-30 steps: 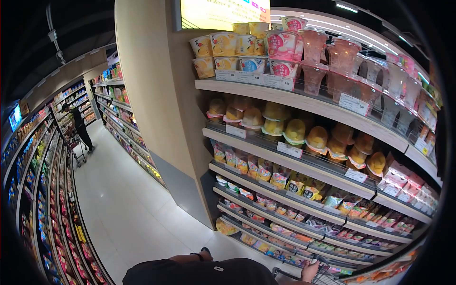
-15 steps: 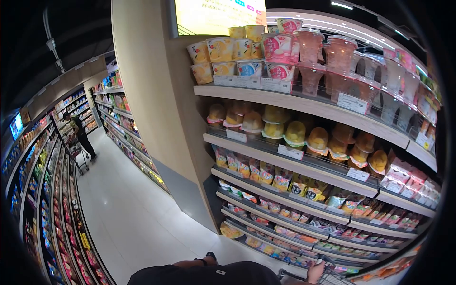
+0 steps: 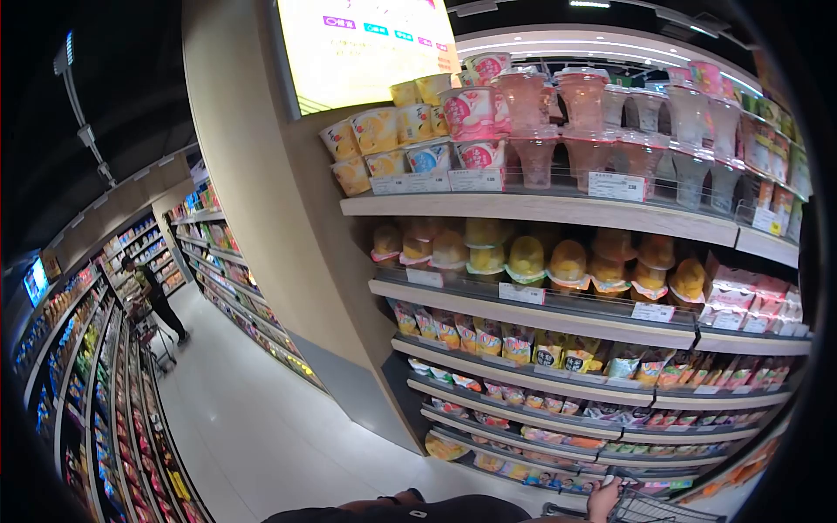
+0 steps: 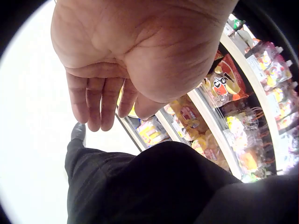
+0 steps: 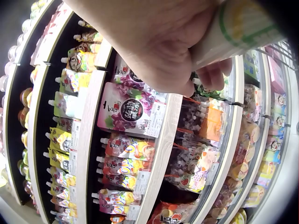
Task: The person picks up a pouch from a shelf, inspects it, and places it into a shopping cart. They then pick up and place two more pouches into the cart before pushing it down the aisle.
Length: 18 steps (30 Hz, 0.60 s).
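Observation:
My left hand (image 4: 135, 51) hangs in front of the dark clothing, palm showing, its fingers loosely straight with nothing in them. Behind it in the left wrist view are shelves of packaged snacks (image 4: 226, 81). My right hand (image 3: 602, 500) is at the bottom right of the head view, on a shopping cart (image 3: 667, 507). The right wrist view shows its fingers curled round the pale cart handle (image 5: 240, 35), which has green and yellow print. Beyond that hand stand spouted jelly pouches (image 5: 126, 147) and a purple grape-pictured pack (image 5: 126, 109).
Shelves carry jelly cups (image 3: 375, 131), tall lidded cups (image 3: 527, 100) and domed fruit jellies (image 3: 526, 260). A wooden pillar (image 3: 261, 192) with a bright screen (image 3: 366, 52) borders the aisle floor (image 3: 253, 418). Down the aisle, a person (image 3: 157, 301) stands by another cart (image 3: 157, 344).
The head view has shifted, so the shelves sit lower and more level and the screen shows more. My right hand, still on the cart handle, appears farther right.

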Motion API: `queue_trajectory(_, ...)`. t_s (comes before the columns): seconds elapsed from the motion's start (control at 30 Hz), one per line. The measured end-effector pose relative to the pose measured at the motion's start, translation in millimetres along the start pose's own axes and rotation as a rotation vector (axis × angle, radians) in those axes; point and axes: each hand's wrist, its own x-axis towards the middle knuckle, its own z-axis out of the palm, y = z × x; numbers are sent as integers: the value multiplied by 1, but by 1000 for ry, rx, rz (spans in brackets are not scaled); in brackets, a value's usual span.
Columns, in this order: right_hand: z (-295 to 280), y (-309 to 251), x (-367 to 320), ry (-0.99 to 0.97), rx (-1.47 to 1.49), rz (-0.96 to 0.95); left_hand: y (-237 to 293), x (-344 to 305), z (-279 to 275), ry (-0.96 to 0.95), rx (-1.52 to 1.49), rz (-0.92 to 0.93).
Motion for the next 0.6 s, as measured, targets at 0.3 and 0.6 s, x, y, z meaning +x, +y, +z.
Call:
queue_trajectory(0.3, 16, 18, 3, 96, 22, -23, 9, 17, -10, 20, 82, 29)
queue_trajectory(0.6, -41, -33, -19, -117, -72, 34, -14, 58, -14, 69, 106, 53)
